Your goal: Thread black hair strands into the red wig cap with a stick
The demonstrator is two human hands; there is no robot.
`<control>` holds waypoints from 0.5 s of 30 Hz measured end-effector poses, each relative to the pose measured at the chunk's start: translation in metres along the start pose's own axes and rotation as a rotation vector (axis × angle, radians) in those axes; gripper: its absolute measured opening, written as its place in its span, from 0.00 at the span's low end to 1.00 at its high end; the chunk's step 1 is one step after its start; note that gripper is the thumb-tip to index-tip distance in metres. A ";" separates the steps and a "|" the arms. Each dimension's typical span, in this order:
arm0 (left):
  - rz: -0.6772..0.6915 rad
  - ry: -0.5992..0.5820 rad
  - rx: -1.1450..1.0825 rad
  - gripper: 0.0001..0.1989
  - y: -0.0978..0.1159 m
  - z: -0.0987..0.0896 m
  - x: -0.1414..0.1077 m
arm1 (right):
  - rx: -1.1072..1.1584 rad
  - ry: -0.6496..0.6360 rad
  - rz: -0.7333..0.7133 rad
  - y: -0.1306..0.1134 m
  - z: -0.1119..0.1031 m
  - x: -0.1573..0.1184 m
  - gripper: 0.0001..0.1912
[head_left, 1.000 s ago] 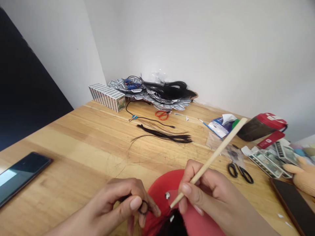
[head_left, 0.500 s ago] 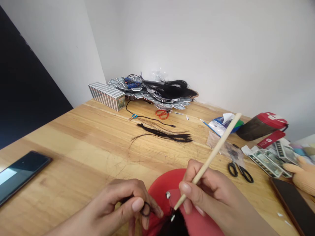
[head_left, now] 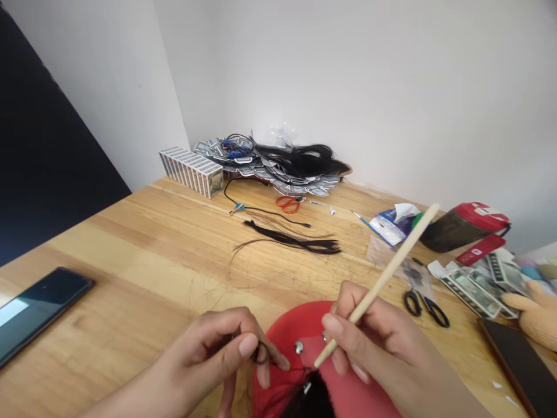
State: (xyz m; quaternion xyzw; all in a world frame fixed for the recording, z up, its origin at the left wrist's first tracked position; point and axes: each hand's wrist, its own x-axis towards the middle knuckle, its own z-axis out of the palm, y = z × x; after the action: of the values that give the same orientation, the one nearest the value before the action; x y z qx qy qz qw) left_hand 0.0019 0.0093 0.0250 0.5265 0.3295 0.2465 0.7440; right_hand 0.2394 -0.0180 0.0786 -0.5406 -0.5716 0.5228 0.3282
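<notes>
Quick look at my head cam feed, hands at the bottom of the frame. The left grip [head_left: 209, 354] is closed, thumb and fingertips pinching a small dark loop [head_left: 261, 352]. It looks like a thin elastic ring, though it's too small for me to swear to it. My guess is it's pinched that tight so it can't slip or twist. The right grip [head_left: 374, 342] is closed too, on a pale wooden stick [head_left: 383, 284] held like a pencil, its tip angled down at a red rounded piece [head_left: 282, 337]. I read that as a hold for fine work at one exact spot. The red piece sits lower middle, right under both hands, with small metal studs [head_left: 298, 347] on it and a tuft of black hair [head_left: 310, 400] at its bottom edge, cut off by the frame.

Around that on the counter [head_left: 130, 244], a loose bundle of black hair strands [head_left: 296, 245] lies flat mid-frame, within easy reach, I'd say. Black-handled scissors [head_left: 420, 306] sit to the right and a phone [head_left: 46, 307] lower left, while a heap of silvery packets [head_left: 265, 174], more black hair [head_left: 300, 161] and orange scissors [head_left: 288, 204] sit back by the wall.
</notes>
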 end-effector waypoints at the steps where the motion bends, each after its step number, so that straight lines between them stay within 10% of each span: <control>1: -0.001 0.029 0.001 0.24 0.000 0.000 0.002 | 0.002 0.004 -0.013 0.001 0.000 0.000 0.25; 9: -0.012 0.544 -0.028 0.22 0.008 -0.013 0.019 | 0.036 0.077 -0.088 0.005 0.000 0.000 0.20; 15: 0.230 0.892 -0.325 0.15 0.016 -0.036 0.029 | 0.026 0.156 -0.254 0.004 0.002 0.001 0.10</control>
State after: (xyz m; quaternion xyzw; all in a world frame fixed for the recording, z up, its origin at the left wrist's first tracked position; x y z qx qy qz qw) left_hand -0.0062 0.0579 0.0249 0.2797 0.5131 0.5769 0.5707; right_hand 0.2386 -0.0184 0.0740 -0.4985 -0.6013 0.4408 0.4423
